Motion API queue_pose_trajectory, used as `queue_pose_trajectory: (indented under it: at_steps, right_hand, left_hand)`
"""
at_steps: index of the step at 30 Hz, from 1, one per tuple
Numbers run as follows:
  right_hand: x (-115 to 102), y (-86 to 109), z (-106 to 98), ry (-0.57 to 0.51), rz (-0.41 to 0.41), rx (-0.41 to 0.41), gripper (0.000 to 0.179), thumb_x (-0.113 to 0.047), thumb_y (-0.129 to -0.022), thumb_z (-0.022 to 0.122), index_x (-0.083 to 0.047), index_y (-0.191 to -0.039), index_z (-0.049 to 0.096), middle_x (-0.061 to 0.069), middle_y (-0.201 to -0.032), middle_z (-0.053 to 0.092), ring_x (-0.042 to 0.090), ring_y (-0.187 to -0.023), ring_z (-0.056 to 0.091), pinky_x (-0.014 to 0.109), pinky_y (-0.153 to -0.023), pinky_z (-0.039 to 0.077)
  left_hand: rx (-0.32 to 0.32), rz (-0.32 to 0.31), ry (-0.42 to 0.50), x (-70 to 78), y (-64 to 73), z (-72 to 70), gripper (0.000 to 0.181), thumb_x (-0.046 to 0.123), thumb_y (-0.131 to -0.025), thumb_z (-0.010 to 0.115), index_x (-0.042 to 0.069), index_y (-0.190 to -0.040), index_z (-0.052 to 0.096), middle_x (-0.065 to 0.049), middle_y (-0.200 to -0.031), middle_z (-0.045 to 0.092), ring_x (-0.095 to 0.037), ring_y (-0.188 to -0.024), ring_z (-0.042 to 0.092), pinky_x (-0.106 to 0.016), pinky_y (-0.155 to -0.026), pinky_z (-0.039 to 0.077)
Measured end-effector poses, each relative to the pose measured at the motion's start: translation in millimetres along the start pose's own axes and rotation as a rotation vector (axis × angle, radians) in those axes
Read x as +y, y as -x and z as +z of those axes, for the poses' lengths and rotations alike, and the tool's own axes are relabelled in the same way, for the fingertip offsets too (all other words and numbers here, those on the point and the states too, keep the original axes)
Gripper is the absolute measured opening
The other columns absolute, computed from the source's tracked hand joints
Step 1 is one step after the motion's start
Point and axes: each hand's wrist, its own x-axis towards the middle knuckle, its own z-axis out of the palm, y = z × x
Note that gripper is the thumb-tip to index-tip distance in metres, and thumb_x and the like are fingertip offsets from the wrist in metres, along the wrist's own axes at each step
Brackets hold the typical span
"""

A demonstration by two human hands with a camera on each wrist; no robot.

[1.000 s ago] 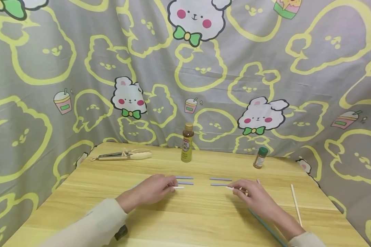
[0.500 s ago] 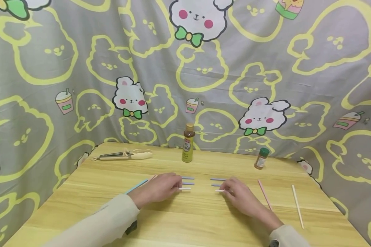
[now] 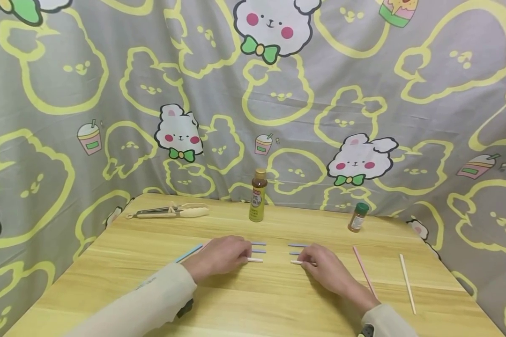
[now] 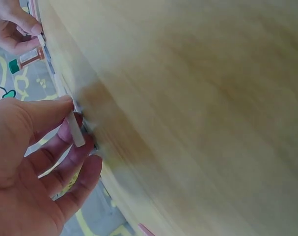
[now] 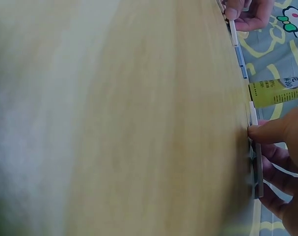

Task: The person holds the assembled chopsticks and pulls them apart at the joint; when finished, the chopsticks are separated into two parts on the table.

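In the head view my left hand [image 3: 223, 256] pinches a short white stick [image 3: 255, 260], whose end points right past the fingertips. In the left wrist view, thumb and fingers hold that stick close over the wood. Opposite, my right hand [image 3: 326, 267] pinches another white stick [image 3: 296, 262], its end pointing left; the right wrist view shows its length [image 5: 258, 169] along the fingers. A gap separates the two white ends. Just behind them lie pairs of blue-purple sticks, one pair [image 3: 259, 252] by the left hand and one [image 3: 297, 245] by the right, partly covered by the fingers.
A pink stick [image 3: 364, 271] and a long white stick [image 3: 407, 284] lie at right. Beside the left forearm is a light blue stick [image 3: 189, 253]. Along the back stand tongs [image 3: 168, 211] lying flat, an oil bottle [image 3: 257, 199] and a green-capped jar [image 3: 358, 218]. A patterned curtain [image 3: 219, 84] hangs behind.
My left hand has shifted right and my right hand left, bringing the white sticks nearer each other. The right-hand pink stick shows more; the teal stick under the right forearm is now hidden.
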Motion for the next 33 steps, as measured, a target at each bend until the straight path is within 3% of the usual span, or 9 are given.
queue_pose_trajectory:
  at_steps: [11,16,17,18,23,24,33]
  right_hand:
    - [-1,0.8,1,-0.004,0.031,-0.006,0.011,-0.010,-0.100,0.078,-0.020,-0.103,0.077,-0.007,-0.103,0.069,0.009,-0.097,0.066,0.038,-0.087,0.061]
    - [4,5.2,-10,-0.022,0.050,0.067,0.012,-0.012,-0.101,0.077,-0.017,-0.111,0.077,-0.007,-0.103,0.071,0.009,-0.095,0.066,0.029,-0.082,0.058]
    - [7,7.2,-15,-0.026,0.058,0.087,0.012,-0.012,-0.102,0.076,-0.017,-0.113,0.077,-0.007,-0.103,0.072,0.010,-0.095,0.066,0.035,-0.090,0.057]
    - [10,10.2,-20,-0.032,0.070,0.097,0.013,-0.013,-0.103,0.075,-0.016,-0.115,0.077,-0.006,-0.103,0.072,0.011,-0.096,0.066,0.035,-0.090,0.057]
    - [33,29.3,-51,-0.023,0.136,0.112,0.017,-0.017,-0.107,0.070,-0.010,-0.122,0.076,-0.003,-0.106,0.074,0.012,-0.096,0.065,0.034,-0.087,0.056]
    - [38,34.0,-57,-0.011,0.154,0.111,0.019,-0.018,-0.107,0.070,-0.010,-0.123,0.075,-0.002,-0.108,0.074,0.012,-0.095,0.065,0.028,-0.078,0.055]
    - [114,86.3,-110,0.137,0.308,0.077,0.042,-0.032,-0.111,0.064,0.003,-0.134,0.067,0.008,-0.106,0.078,0.021,-0.091,0.071,0.039,-0.074,0.056]
  left_hand:
    - [0.060,0.049,0.033,0.6,-3.6,6.4,0.006,0.012,-0.102,0.077,0.015,-0.100,0.072,0.004,-0.094,0.069,-0.011,-0.083,0.062,-0.030,-0.077,0.057]
    - [0.056,0.037,0.043,0.6,-4.7,8.1,0.005,0.013,-0.102,0.077,0.015,-0.101,0.073,0.004,-0.094,0.069,-0.011,-0.084,0.062,-0.030,-0.077,0.057]
    - [0.054,0.034,0.041,0.7,-5.2,8.4,0.005,0.013,-0.102,0.077,0.015,-0.101,0.073,0.004,-0.094,0.069,-0.010,-0.084,0.062,-0.030,-0.078,0.057]
    - [0.055,0.036,0.039,0.7,-5.7,8.4,0.005,0.012,-0.102,0.076,0.015,-0.101,0.073,0.004,-0.095,0.069,-0.011,-0.084,0.062,-0.030,-0.078,0.057]
    - [0.055,0.049,0.042,-0.2,-6.4,7.7,0.006,0.010,-0.102,0.076,0.014,-0.100,0.072,0.004,-0.094,0.068,-0.010,-0.083,0.061,-0.030,-0.078,0.057]
    - [0.054,0.052,0.042,-0.5,-6.2,7.3,0.006,0.010,-0.102,0.076,0.014,-0.100,0.072,0.004,-0.094,0.068,-0.010,-0.083,0.061,-0.030,-0.078,0.057]
    - [0.043,0.047,0.052,-2.1,-6.3,6.2,0.006,0.011,-0.102,0.076,0.015,-0.100,0.072,0.005,-0.093,0.067,-0.009,-0.081,0.059,-0.030,-0.077,0.055]
